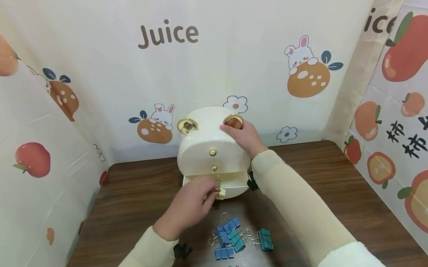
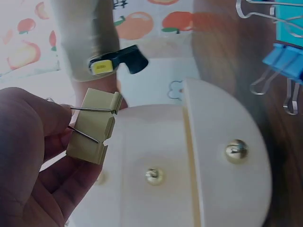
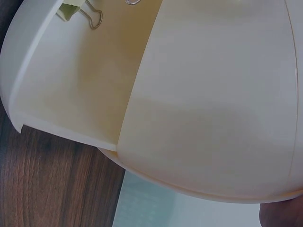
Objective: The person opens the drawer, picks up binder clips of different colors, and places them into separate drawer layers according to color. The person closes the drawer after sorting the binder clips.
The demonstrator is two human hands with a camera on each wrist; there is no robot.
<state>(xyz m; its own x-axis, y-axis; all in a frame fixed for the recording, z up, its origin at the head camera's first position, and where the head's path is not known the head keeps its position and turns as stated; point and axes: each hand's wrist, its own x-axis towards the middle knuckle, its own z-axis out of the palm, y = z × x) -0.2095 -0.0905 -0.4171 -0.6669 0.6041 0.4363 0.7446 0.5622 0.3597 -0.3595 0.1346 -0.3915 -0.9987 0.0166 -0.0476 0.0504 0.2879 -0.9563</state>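
Note:
My left hand (image 1: 190, 203) pinches a pale yellow binder clip (image 2: 92, 125) between thumb and fingers, at the front of the pulled-out bottom drawer (image 1: 238, 178). The clip's wire handles show in the left wrist view. Behind the drawer stands a cream drawer box (image 1: 212, 136) with gold knobs and two gold-rimmed ears. My right hand (image 1: 247, 136) holds the box at its upper right, thumb beside the right ear (image 1: 232, 116); its other fingers are mostly hidden. Part of the pale yellow clip overlaps the drawer's front wall in the right wrist view.
Several blue binder clips (image 1: 224, 253) and teal binder clips (image 1: 265, 239) lie on the dark wooden table (image 1: 137, 189) in front of the box. A fruit-printed curtain (image 1: 114, 74) hangs behind and at both sides. A black strap piece (image 2: 125, 60) sits at the right wrist.

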